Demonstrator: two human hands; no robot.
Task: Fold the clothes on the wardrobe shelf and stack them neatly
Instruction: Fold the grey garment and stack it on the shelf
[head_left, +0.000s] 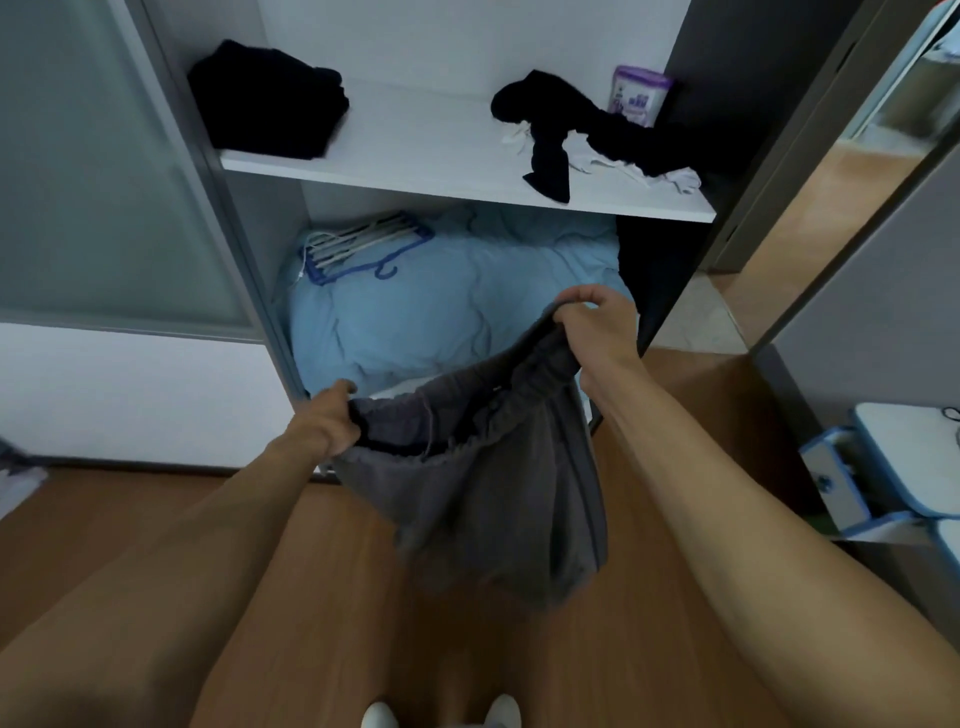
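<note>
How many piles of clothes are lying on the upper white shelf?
2. A folded black stack at the shelf's left end; a loose black and white heap at its right end. More may hide in the dark right corner.

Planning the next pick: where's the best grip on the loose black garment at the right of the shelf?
Grip the black garment by the end hanging over the shelf's front edge, coming from the front, slightly below. That end is free, clear of the white cloth tangled with the rest, so it likely lifts alone. Left hand and right hand hold the grey elastic-waist garment.
</note>
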